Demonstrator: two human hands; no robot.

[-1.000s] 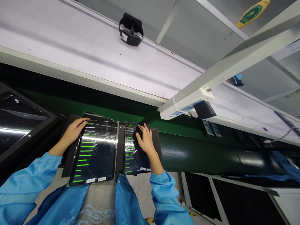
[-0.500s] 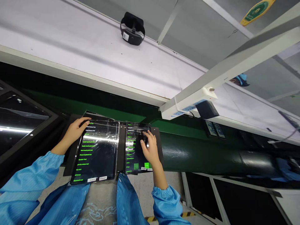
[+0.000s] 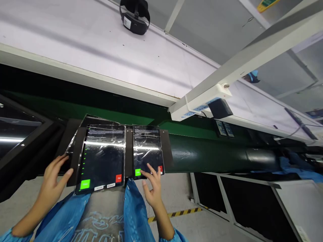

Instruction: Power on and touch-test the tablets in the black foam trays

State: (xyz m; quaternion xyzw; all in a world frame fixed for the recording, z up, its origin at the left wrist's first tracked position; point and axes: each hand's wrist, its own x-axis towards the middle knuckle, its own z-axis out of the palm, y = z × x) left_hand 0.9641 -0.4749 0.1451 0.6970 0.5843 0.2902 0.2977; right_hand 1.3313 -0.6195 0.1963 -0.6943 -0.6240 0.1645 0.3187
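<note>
Two dark tablets lie side by side on black trays before me. The larger left tablet (image 3: pixel 104 158) shows a green button and a red button at its lower edge. The smaller right tablet (image 3: pixel 147 153) shows the same pair of buttons. My left hand (image 3: pixel 52 181) hovers open just left of the left tablet's lower corner, fingers spread. My right hand (image 3: pixel 152 188) is open at the bottom edge of the right tablet, fingertips touching near its green button. Neither hand holds anything.
A black tray (image 3: pixel 75 151) carries the tablets on a dark green conveyor belt (image 3: pixel 207 158). A white power strip (image 3: pixel 199 107) hangs from a beam at the right. A black headset (image 3: pixel 135 15) rests on the white shelf above. My blue-clad legs are below.
Both hands slid down from the tablets' upper parts to their lower edges. The screens changed from green text lists to dark pages with green and red buttons. The view tilted.
</note>
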